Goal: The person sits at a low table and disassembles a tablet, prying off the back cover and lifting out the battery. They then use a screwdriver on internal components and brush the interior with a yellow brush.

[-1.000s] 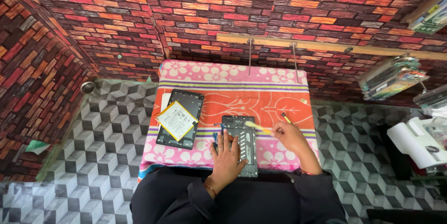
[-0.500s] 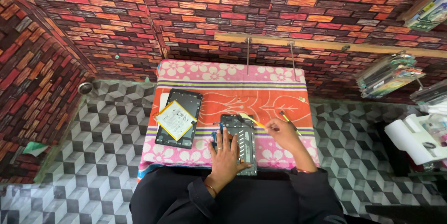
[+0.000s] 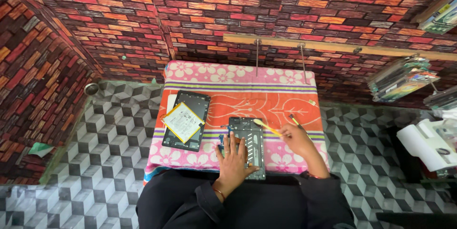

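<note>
At lower centre, left hand (image 3: 233,160) lies open, flat on the opened tablet chassis (image 3: 248,145); right hand (image 3: 299,139) pinches a yellow pry tool (image 3: 267,127).

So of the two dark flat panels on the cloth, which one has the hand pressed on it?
The right-hand panel, nearest the person: the left hand lies flat on it. The other panel, further left, is untouched and carries a yellowish-white rectangular piece.
</note>
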`<action>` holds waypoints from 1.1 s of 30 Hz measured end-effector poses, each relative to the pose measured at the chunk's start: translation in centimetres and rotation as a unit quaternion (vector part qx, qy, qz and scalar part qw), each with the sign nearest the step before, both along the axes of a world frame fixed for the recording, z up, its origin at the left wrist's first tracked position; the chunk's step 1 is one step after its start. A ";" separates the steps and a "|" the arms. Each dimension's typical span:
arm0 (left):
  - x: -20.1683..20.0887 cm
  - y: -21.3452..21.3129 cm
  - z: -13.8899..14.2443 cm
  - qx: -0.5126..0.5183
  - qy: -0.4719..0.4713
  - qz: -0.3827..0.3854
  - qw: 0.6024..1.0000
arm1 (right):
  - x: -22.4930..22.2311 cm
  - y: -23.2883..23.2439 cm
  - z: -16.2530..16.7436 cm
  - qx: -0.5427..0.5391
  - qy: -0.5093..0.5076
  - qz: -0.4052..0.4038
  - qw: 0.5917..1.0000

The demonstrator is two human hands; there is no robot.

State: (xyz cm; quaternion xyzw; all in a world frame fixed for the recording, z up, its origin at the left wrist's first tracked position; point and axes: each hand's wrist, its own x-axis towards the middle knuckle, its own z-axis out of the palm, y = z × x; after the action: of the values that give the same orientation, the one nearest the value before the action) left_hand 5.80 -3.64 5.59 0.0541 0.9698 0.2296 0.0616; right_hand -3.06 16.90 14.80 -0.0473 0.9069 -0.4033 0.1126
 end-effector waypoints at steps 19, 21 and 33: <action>0.2 -0.2 -0.2 -0.004 0.010 0.002 1.000 | 0.2 -2.4 0.1 0.024 -0.021 -0.011 0.999; 0.2 -0.2 -0.2 -0.002 0.008 0.004 1.000 | -0.1 -1.3 0.1 0.046 -0.031 -0.021 0.998; 0.4 0.1 -0.3 -0.036 0.006 0.009 0.999 | 1.5 -4.1 -0.3 -0.015 0.028 0.056 0.998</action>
State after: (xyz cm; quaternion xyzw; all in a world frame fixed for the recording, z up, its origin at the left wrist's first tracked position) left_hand 6.16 -3.52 5.31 0.0450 0.9782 0.1950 0.0553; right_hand -1.61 12.78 14.51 -0.1108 0.8996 -0.4084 0.1084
